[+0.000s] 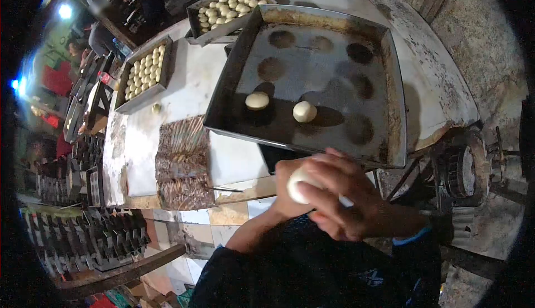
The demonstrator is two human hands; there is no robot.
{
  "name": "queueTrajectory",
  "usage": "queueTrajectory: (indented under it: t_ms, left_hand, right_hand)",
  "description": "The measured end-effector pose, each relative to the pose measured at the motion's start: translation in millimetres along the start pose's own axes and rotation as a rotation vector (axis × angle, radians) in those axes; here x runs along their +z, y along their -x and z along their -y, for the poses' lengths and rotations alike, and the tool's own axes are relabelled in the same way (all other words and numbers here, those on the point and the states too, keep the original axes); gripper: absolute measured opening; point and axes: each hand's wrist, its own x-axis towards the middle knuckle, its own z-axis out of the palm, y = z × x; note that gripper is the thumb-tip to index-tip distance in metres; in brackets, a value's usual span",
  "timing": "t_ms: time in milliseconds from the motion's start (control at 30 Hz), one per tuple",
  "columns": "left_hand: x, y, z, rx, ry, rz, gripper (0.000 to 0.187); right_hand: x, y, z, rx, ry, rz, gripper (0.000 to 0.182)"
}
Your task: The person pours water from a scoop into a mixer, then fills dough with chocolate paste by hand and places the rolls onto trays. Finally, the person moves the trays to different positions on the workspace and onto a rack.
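Note:
A pale dough ball (299,187) is cupped between my two hands, in front of my chest. My left hand (283,195) curls around its far and left side, while the fingers of my right hand (348,199) close over it from the right. Part of the ball is hidden by my fingers. Just beyond my hands lies a large, dark metal baking tray (312,52) with round dark stains on its bottom. Two dough balls, one on the left (257,101) and another on the right (305,111), rest in the tray's near half.
Two trays of many small dough balls, one at the back (203,39) and one at the left (144,92), sit on the white table (189,85). A brown slatted mat (181,157) lies at its near edge. Stacked metal tins (92,241) stand lower left; people are in the background.

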Motion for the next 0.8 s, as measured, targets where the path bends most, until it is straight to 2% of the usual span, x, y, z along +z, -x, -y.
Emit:
queueTrajectory:
  t_ms: [33,67,133,167,200,233,267,333,433,500,567,633,667,700,733,767,800]
  left_hand:
    - [6.5,-1.5,-0.5,-0.051,0.097,0.039,0.015]
    - [11.9,-4.7,0.0,-0.094,0.193,0.079,0.015]
    - [18.6,-9.5,0.1,-0.184,0.385,0.150,0.020]
    - [19.1,-12.1,0.4,-0.227,0.478,0.178,0.023]
    - [17.1,-15.2,1.2,-0.267,0.568,0.207,0.027]
    - [7.1,-18.3,0.7,-0.283,0.411,0.303,0.032]
    - [-5.8,-26.3,-13.5,-0.562,0.539,0.335,0.034]
    - [-20.3,-30.7,-15.6,-0.410,0.418,0.240,0.037]
    - [-54.6,-21.7,-11.1,-0.469,0.419,0.214,0.038]
    - [-86.4,-8.1,-1.6,-0.409,0.419,0.120,0.037]
    - [-120.7,20.4,15.9,-0.372,0.468,-0.066,0.034]
    - [-158.1,47.7,45.8,-0.508,0.356,-0.231,0.028]
    - [-173.9,63.6,65.6,-0.716,0.338,-0.341,0.022]
    - [-191.5,84.0,92.4,-0.816,0.216,-0.404,0.021]
    - [-212.9,98.9,117.2,-0.905,0.094,-0.460,0.019]
    - [-237.7,103.4,135.2,-0.902,0.079,-0.448,0.019]
    - [-263.8,105.1,152.0,-0.793,0.020,-0.514,0.019]
  right_hand:
    - [7.9,-2.1,-8.1,-0.089,0.050,0.042,0.041]
    - [5.4,-3.2,-16.1,-0.088,0.056,0.047,0.041]
    - [-2.9,-7.3,-33.3,-0.027,-0.026,0.159,0.035]
    - [-6.2,-14.5,-44.9,-0.089,-0.013,0.111,0.022]
    - [-13.3,-23.5,-57.5,-0.101,-0.013,0.121,0.022]
    - [-21.7,-33.4,-71.1,0.036,-0.150,0.167,0.019]
    - [-27.4,-45.6,-84.9,0.178,-0.286,0.213,0.018]
    - [-22.4,-72.7,-124.7,0.278,-0.137,0.079,0.024]
    - [11.9,-65.7,-202.8,0.351,-0.018,0.095,0.029]
    - [35.8,-42.6,-228.4,0.126,0.378,0.228,0.042]
    - [22.6,-53.5,-223.5,0.340,0.372,0.577,0.056]
    - [7.6,-69.7,-229.9,0.394,0.167,0.467,0.061]
    - [1.2,-86.2,-211.6,0.345,0.398,0.388,0.060]
    - [-7.0,-99.2,-190.6,0.299,0.630,0.295,0.059]
    - [-9.4,-101.0,-178.1,0.291,0.703,0.163,0.054]
    - [-11.2,-95.8,-164.8,0.292,0.779,0.025,0.050]
    - [-15.1,-88.0,-144.0,0.339,0.777,-0.080,0.046]
